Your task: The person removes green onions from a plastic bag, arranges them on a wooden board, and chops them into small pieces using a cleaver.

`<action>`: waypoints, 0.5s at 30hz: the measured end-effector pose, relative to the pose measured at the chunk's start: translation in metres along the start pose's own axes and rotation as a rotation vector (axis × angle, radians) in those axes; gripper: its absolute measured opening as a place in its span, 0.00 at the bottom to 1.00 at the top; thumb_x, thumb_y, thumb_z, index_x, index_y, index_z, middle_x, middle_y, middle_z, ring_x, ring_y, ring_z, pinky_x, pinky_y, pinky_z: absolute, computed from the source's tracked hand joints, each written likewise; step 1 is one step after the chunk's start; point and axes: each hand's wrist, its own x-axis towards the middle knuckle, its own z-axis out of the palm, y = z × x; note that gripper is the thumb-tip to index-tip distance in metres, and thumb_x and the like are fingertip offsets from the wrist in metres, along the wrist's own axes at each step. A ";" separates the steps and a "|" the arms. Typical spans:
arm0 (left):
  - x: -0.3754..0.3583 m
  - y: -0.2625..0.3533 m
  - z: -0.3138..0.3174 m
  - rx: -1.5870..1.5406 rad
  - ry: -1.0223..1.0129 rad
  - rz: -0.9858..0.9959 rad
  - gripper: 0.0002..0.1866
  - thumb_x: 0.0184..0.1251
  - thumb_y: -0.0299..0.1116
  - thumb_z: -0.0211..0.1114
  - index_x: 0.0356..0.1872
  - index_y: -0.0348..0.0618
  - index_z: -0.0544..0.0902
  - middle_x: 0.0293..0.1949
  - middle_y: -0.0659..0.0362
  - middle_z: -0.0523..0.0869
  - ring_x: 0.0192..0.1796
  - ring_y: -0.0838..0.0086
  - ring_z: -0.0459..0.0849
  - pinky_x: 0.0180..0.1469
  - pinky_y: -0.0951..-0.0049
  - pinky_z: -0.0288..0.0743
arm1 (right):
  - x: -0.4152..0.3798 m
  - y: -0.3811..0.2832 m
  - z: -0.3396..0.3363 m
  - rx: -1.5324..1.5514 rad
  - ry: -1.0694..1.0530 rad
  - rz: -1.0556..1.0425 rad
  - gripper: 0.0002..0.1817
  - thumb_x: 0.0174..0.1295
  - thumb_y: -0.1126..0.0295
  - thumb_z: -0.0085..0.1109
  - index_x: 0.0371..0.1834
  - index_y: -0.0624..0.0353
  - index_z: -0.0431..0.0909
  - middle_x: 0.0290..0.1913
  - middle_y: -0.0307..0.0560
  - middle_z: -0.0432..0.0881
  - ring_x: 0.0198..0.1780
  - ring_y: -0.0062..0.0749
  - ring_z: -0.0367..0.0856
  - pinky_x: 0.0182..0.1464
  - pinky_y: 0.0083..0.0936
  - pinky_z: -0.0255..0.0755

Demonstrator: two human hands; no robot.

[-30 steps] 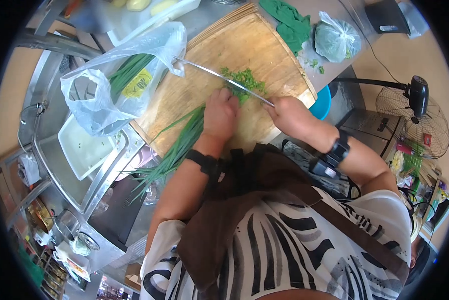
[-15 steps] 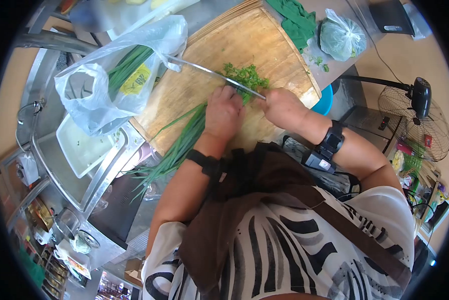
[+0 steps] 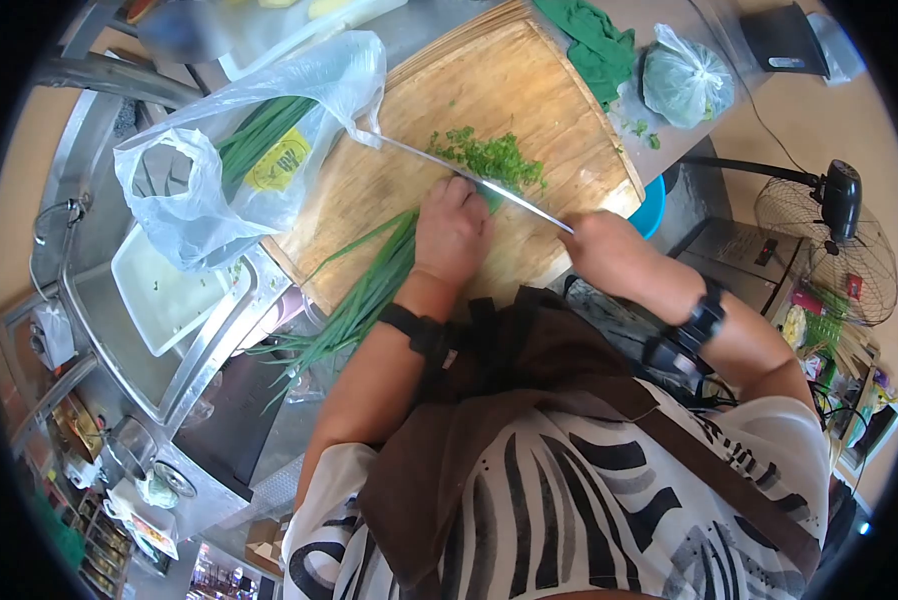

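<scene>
My left hand (image 3: 453, 230) is closed over a bunch of green onions (image 3: 384, 262), pressing it to the wooden cutting board (image 3: 509, 75). Their long green ends hang over the board's near left edge. In my right hand (image 3: 614, 250) is the handle of a knife (image 3: 529, 207), hidden by the fingers. The thin blade crosses the board just beyond my left fingertips, and its far end reaches the plastic bag. A small heap of chopped green onion (image 3: 489, 158) lies along the blade's far side.
A clear plastic bag (image 3: 194, 215) with more green onions overlaps the board's left side. Left of it are a metal sink (image 3: 104, 320) and white tray (image 3: 169, 295). A green cloth (image 3: 594, 45), a tied bag of greens (image 3: 684, 78) and a blue bowl (image 3: 651, 207) stand right.
My right hand has moved right and slightly nearer to me, drawing the knife along with it. My left hand stays almost in place on the green onions.
</scene>
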 end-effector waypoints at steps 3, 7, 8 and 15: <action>0.001 0.002 0.000 0.024 -0.013 -0.019 0.05 0.46 0.27 0.68 0.22 0.41 0.78 0.36 0.55 0.77 0.43 0.59 0.76 0.45 0.60 0.73 | 0.035 -0.013 0.010 0.017 0.020 -0.041 0.11 0.63 0.67 0.55 0.33 0.66 0.80 0.29 0.65 0.81 0.36 0.63 0.81 0.40 0.50 0.74; 0.001 0.002 -0.005 0.029 -0.011 0.010 0.06 0.46 0.27 0.68 0.22 0.41 0.78 0.35 0.56 0.77 0.43 0.59 0.76 0.45 0.60 0.73 | 0.039 -0.009 0.018 0.104 0.198 -0.070 0.10 0.60 0.69 0.55 0.31 0.66 0.80 0.28 0.64 0.81 0.36 0.62 0.81 0.41 0.51 0.74; 0.001 0.001 -0.005 0.020 0.014 0.032 0.06 0.45 0.27 0.68 0.22 0.41 0.78 0.35 0.56 0.77 0.43 0.58 0.76 0.45 0.61 0.73 | 0.034 -0.005 0.014 0.092 0.209 -0.076 0.10 0.60 0.69 0.55 0.31 0.66 0.80 0.28 0.64 0.81 0.36 0.62 0.81 0.41 0.51 0.74; -0.007 -0.003 0.001 -0.017 0.049 0.025 0.06 0.45 0.26 0.69 0.24 0.42 0.79 0.37 0.55 0.76 0.43 0.58 0.76 0.46 0.61 0.73 | -0.037 -0.003 -0.016 0.026 0.070 -0.011 0.10 0.63 0.68 0.54 0.36 0.65 0.80 0.30 0.65 0.81 0.37 0.61 0.81 0.41 0.49 0.75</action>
